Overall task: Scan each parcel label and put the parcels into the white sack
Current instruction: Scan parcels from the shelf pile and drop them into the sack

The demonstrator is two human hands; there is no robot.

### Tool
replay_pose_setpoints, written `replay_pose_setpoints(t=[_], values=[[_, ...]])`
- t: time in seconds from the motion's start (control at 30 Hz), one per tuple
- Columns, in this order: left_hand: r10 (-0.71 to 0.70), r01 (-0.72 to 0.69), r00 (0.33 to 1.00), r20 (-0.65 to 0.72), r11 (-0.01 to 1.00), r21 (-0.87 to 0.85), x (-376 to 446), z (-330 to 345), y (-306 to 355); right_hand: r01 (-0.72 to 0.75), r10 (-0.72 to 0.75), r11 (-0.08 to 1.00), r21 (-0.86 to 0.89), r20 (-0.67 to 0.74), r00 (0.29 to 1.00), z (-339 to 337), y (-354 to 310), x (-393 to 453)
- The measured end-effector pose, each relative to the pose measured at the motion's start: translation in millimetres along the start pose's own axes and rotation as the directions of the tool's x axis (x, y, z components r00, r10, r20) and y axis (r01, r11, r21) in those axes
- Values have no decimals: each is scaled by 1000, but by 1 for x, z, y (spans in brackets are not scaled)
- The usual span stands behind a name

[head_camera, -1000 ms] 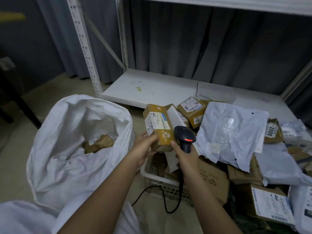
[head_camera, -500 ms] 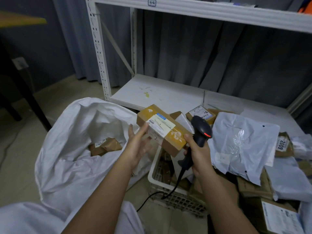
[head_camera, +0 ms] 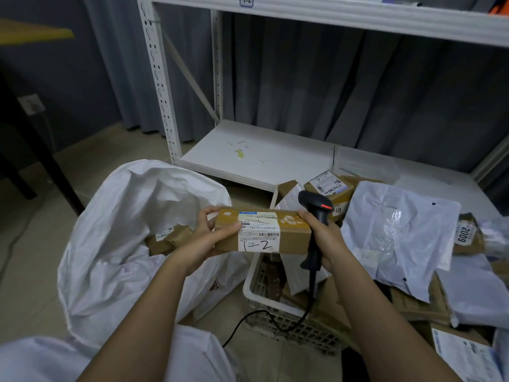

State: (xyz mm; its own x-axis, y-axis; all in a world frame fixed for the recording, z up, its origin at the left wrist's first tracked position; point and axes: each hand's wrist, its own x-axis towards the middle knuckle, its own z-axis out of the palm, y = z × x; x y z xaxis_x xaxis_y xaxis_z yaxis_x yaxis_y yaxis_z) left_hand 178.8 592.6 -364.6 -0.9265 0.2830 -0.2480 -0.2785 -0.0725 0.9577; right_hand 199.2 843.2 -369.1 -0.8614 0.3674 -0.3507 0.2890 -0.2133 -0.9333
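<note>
Both hands hold one long cardboard box (head_camera: 261, 231) level in front of the body, above the gap between the white sack (head_camera: 115, 244) and the white basket (head_camera: 256, 288).

Left hand (head_camera: 205, 238) grips the box's left end: thumb across the near face, fingers curled over the far top edge.

Right hand (head_camera: 326, 238) is wrapped around the handle of a black scanner (head_camera: 316, 213); its thumb presses on the box's right end. A red light shows on the scanner head, and its cable (head_camera: 264, 321) trails down to the floor.

The label (head_camera: 259, 230) faces up and toward the camera, with a barcode and handwritten "1-2".

The sack stands open at the left on the floor; one brown parcel (head_camera: 168, 238) lies inside.

More boxes and grey mailing bags (head_camera: 399, 235) are piled at the right, against the front edge of the bottom shelf (head_camera: 261, 155).
</note>
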Motion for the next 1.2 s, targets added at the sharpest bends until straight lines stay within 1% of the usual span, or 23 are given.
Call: replay_pose_setpoints(t=[0.07, 0.1, 0.17, 0.27, 0.3, 0.37, 0.43, 0.53, 0.6, 0.67, 0.8, 1.0, 1.1, 1.17, 1.2], values=[[23, -26, 998, 55, 998, 58, 0, -7, -3, 1, -1, 1000, -8, 24, 1000, 4, -2, 0], [47, -51, 998, 47, 994, 95, 0, -8, -5, -1, 1, 1000, -8, 29, 1000, 5, -3, -1], [85, -82, 996, -18, 989, 121, 1, -10, -8, 4, -4, 1000, 0, -1, 1000, 8, -3, -3], [66, -60, 983, -173, 997, 43, 6, -8, -12, 72, -81, 995, -69, -141, 987, 6, -1, -14], [64, -59, 971, -229, 998, 31, 9, -10, -14, 95, -107, 992, -89, -148, 983, 4, 0, -19], [60, -49, 947, -316, 998, 41, 16, -12, -15, 116, -128, 981, -153, -73, 989, 4, 3, -32], [41, -29, 929, -369, 999, 39, 21, -14, -17, 137, -129, 962, -235, 49, 990, 7, 8, -47], [26, -21, 914, -405, 1000, 17, 25, -14, -22, 204, -143, 932, -299, 212, 967, 12, 15, -65], [40, -31, 913, -406, 999, 30, 27, -13, -23, 227, -139, 922, -313, 279, 950, 15, 16, -73], [46, -31, 912, -407, 999, 44, 27, -12, -23, 215, -120, 916, -338, 281, 952, 16, 15, -78], [40, -20, 908, -418, 998, 52, 27, -12, -23, 168, -77, 903, -394, 236, 969, 16, 13, -80], [43, -16, 906, -422, 998, 68, 32, -13, -25, 169, -81, 902, -396, 230, 970, 17, 11, -85], [13, 11, 871, -491, 999, 45, 32, -19, -28, 180, -100, 926, -333, 243, 965, 21, 12, -87], [-20, 23, 834, -552, 1000, -2, 25, -30, -27, 167, -106, 944, -283, 220, 970, 25, 13, -87], [-37, 32, 801, -598, 999, -19, 24, -40, -28, 158, -102, 950, -270, 208, 973, 28, 13, -87]])
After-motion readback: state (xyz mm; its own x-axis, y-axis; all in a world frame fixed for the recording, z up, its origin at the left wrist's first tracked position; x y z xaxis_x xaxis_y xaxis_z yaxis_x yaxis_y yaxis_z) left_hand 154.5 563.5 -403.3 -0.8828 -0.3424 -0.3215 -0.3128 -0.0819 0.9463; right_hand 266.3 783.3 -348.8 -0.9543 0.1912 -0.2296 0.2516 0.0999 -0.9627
